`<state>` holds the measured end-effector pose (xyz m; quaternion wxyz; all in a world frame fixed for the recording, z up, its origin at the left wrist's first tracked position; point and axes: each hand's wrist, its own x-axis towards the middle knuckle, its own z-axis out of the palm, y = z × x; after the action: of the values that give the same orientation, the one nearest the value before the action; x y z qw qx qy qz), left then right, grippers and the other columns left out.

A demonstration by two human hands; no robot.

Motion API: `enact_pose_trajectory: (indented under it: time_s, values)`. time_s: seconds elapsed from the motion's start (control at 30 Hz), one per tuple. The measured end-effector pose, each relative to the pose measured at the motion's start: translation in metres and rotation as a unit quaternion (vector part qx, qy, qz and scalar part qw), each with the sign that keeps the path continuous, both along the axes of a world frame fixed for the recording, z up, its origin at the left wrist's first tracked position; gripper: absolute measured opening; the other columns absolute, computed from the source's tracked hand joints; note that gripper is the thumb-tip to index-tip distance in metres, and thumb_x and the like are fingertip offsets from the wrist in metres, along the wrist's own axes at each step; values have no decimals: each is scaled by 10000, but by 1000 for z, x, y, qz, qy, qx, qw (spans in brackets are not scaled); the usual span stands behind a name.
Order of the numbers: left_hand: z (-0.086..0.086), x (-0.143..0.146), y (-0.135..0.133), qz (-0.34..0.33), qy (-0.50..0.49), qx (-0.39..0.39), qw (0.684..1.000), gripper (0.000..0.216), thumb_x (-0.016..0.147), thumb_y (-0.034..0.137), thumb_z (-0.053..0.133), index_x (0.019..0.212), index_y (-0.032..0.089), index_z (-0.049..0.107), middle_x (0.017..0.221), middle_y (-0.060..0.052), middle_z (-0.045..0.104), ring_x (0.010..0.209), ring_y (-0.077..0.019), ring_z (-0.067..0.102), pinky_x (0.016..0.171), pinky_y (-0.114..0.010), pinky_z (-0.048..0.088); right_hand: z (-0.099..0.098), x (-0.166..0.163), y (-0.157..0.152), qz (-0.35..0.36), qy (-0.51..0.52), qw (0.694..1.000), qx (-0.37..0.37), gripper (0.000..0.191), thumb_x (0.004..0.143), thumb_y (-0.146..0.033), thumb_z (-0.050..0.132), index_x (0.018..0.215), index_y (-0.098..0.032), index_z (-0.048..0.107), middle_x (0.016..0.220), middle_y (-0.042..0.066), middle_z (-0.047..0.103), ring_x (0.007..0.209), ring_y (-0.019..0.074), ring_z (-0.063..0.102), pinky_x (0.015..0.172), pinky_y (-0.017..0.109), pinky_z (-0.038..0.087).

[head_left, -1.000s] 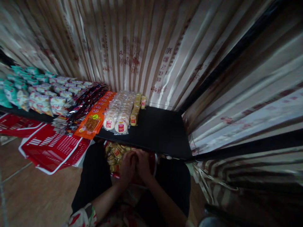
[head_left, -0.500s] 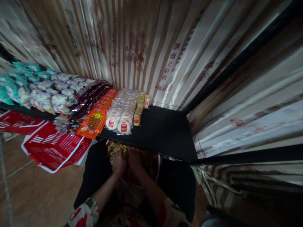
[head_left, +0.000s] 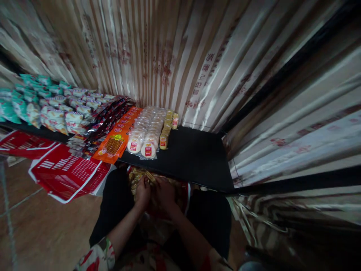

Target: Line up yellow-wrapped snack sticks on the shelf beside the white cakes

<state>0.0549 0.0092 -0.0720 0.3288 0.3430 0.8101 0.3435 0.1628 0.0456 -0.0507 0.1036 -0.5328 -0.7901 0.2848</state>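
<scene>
Between my knees, under the shelf's front edge, is a red basket holding gold-wrapped snack packets. My left hand is closed with fingertips pinched on gold packets at the basket's left side. Right beside it, my right hand has its fingers curled onto the same gold packets; dim light hides some fingertips. On the black shelf above stand rows of small yellow packs, round white crackers in clear wrap and an orange pretzel-stick bag.
Farther left on the shelf are dark red packets, white snack bags and teal bags. A red shopping basket is below them on the left. Printed curtain-like sheeting and a black bar border the shelf.
Both hands have shifted slightly among the gold packets, and the left fingers are drawn into a pinch. The view has turned a little; the shelf goods stay put.
</scene>
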Motion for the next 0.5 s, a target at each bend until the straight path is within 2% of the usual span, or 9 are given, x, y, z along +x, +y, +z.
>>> enact_pose_trajectory:
  time_s: [0.13,0.33,0.5]
  values:
    - [10,1,-8,-5,17,34,999,364,776,113,426,1119,154,543,1131,-91,615,1087,-178,555,969,-324,409,8,18,-12,-49,75,996,-21,310,858,-243,418,1075,-199,636,1097,61,659,1020,179,585,916,300,412]
    - [31,8,-18,-72,54,88,992,334,752,129,453,1047,192,597,1073,-58,613,1037,-174,562,965,-340,414,17,47,-15,-130,171,974,-69,286,799,-268,448,974,-200,664,945,53,696,896,187,624,834,310,467]
    - [46,17,-13,-126,31,162,978,368,707,109,474,1050,190,579,1123,-57,601,1096,-183,530,1003,-361,384,30,67,-3,-131,322,921,-178,289,758,-363,474,903,-179,644,784,28,678,752,173,622,689,269,481]
